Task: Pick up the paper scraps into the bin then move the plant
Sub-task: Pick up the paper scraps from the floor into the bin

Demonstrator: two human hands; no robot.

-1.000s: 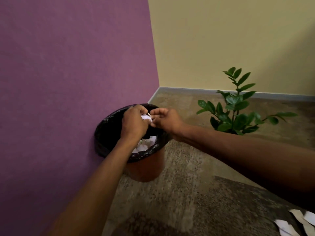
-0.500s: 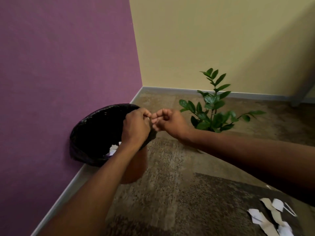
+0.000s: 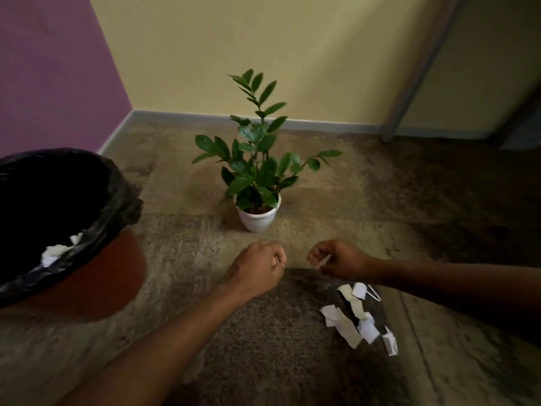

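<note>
The red bin (image 3: pixel 96 276) with a black liner stands at the left, holding white paper scraps (image 3: pixel 55 251). A pile of white paper scraps (image 3: pixel 355 316) lies on the dark carpet at the lower right. The green plant (image 3: pixel 254 168) stands upright in a white pot (image 3: pixel 258 220) in the middle of the floor. My left hand (image 3: pixel 257 268) hovers over the carpet in front of the pot, its fingers curled with nothing seen in them. My right hand (image 3: pixel 336 260) is beside it, just above the pile, pinching a thin pale paper scrap (image 3: pixel 323 261).
A purple wall (image 3: pixel 52 68) runs along the left and a yellow wall (image 3: pixel 263 48) along the back, with a grey skirting board (image 3: pixel 322 124). A grey slanted post (image 3: pixel 415 83) stands at the back right. Mottled brown carpet (image 3: pixel 409 206) lies around the plant.
Both hands have left the bin's rim and moved right and down to the carpet near the scrap pile. The view has swung right, so the bin now sits at the left edge.
</note>
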